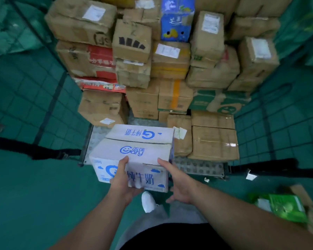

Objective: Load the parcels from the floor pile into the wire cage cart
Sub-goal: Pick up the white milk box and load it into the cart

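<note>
Just before wire cage cart (278,123): white milk carton (134,147) gripped by left hand (122,179) and right hand (179,184), thumbs on top, fingers underneath. Cardboard parcels (170,60) stacked inside cart.

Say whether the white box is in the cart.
Partly: the box has its far end over the cart deck; its near end overhangs, gripped by left hand and right hand.
</note>
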`<state>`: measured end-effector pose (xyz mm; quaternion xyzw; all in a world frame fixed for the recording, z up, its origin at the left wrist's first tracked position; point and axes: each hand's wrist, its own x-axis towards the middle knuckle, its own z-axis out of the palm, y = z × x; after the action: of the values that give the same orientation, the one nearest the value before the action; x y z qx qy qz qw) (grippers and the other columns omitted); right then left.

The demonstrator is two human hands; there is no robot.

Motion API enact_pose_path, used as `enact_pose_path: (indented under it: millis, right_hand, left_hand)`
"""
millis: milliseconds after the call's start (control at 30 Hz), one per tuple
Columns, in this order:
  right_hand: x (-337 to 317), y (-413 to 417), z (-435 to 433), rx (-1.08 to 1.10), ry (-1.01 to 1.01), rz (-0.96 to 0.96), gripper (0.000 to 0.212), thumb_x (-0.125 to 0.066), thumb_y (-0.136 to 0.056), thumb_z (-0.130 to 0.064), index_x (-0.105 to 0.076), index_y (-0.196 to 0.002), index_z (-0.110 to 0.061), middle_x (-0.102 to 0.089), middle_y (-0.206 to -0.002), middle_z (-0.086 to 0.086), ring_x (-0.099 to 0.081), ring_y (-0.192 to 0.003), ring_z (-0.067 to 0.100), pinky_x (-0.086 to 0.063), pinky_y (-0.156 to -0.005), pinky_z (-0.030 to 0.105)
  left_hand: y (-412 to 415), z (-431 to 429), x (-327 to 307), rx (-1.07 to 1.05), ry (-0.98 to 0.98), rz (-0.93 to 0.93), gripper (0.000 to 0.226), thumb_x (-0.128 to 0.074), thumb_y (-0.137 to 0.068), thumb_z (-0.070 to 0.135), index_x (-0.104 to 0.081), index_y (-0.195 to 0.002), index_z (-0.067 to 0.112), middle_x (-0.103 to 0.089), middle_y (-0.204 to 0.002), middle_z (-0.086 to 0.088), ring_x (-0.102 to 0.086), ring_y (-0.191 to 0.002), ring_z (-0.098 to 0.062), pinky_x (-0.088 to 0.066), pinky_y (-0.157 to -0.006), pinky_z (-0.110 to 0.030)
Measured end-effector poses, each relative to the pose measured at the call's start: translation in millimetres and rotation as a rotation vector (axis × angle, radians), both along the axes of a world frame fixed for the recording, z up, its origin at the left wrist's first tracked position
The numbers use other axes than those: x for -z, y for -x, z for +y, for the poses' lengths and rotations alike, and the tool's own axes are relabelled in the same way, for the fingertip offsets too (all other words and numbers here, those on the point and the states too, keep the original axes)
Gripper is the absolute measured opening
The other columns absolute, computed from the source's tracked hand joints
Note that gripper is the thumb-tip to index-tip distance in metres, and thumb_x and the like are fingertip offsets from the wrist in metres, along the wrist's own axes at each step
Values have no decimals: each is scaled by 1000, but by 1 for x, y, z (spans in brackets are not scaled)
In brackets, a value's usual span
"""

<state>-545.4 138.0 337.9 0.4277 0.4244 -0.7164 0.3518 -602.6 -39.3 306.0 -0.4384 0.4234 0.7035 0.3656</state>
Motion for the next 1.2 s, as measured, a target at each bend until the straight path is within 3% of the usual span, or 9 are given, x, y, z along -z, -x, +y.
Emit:
enact_pose_path:
  millis: [133, 333, 467, 600, 700, 767, 1000, 1133, 1200]
  right_hand:
    - [14, 19, 30, 278, -2, 42, 58, -70, -84, -62, -55, -137, -43, -70, -125, 1, -66, -112, 24, -58, -73, 41]
    - [49, 43, 98, 502, -457, -31, 65, -77, -84, -55, -46, -124, -14, -58, -108, 0, -55, -91, 10, -40, -92, 37]
    - [54, 63, 142, 279, -244, -26, 57, -64, -85, -70, -63, -124, -28, -76, -110, 8, -73, -100, 27, -55, -87, 41]
    - [72, 68, 176, -76, 31, -99, 83, -76, -71, -74, -66, -133, -20, -72, -127, 9, -67, -120, 32, -42, -113, 54]
    - [86, 65, 177, -8, 94, -76, 79, -78, -78, -63, -59, -139, -17, -69, -132, 12, -64, -125, 34, -42, -113, 53]
    - [93, 65, 172, -26, 73, -73, 90, -86, -65, -63, -56, -140, -26, -72, -128, 5, -62, -126, 32, -34, -118, 57]
    - [111, 85, 142, 126, -495, -141, 129, -94, -59, -55, -6, -154, -56, -48, -137, 4, -54, -123, 25, -51, -102, 48]
    - [131, 131, 128, -280, -942, -287, 134, -72, -56, -80, 25, -146, -59, -4, -154, 17, -11, -146, 43, -19, -120, 57]
    - [150, 149, 126, -370, -1032, -317, 133, -63, -58, -86, 33, -145, -53, 4, -156, 22, -4, -148, 46, -13, -120, 60]
  left_hand:
    - [33, 26, 11, 125, 44, -16, 91, -84, -55, 60, -63, -132, 18, -72, -121, -15, -68, -109, -36, -57, -81, -52]
    - [91, 39, 36, 290, 176, 22, 96, -91, -54, 54, -57, -137, 24, -70, -130, -6, -69, -112, -23, -60, -85, -38]
    - [132, 45, 39, 591, 173, 125, 76, -79, -68, 46, -57, -137, 23, -69, -130, -12, -63, -102, -26, -50, -74, -32]
    - [168, 55, 51, 766, 54, 108, 94, -82, -52, 45, -59, -140, 19, -64, -135, -22, -59, -119, -42, -44, -95, -45]
    - [182, 78, 63, 729, 11, -4, 66, -74, -72, 36, -66, -130, 6, -67, -128, -25, -61, -120, -46, -42, -111, -54]
    - [191, 98, 72, 739, 45, -16, 40, -62, -89, 28, -69, -122, 5, -74, -114, -22, -72, -99, -39, -55, -95, -50]
    - [211, 158, 134, 1384, 597, 311, 78, -73, -88, 43, -39, -154, 22, -56, -140, -10, -59, -122, -32, -48, -108, -43]
    - [204, 208, 122, 1165, 299, 152, 43, -67, -92, 48, -55, -131, 35, -64, -131, 7, -65, -108, -22, -56, -86, -36]
    - [198, 229, 120, 1011, 194, -9, 37, -60, -92, 54, -63, -123, 35, -72, -121, 7, -68, -107, -26, -54, -96, -46]
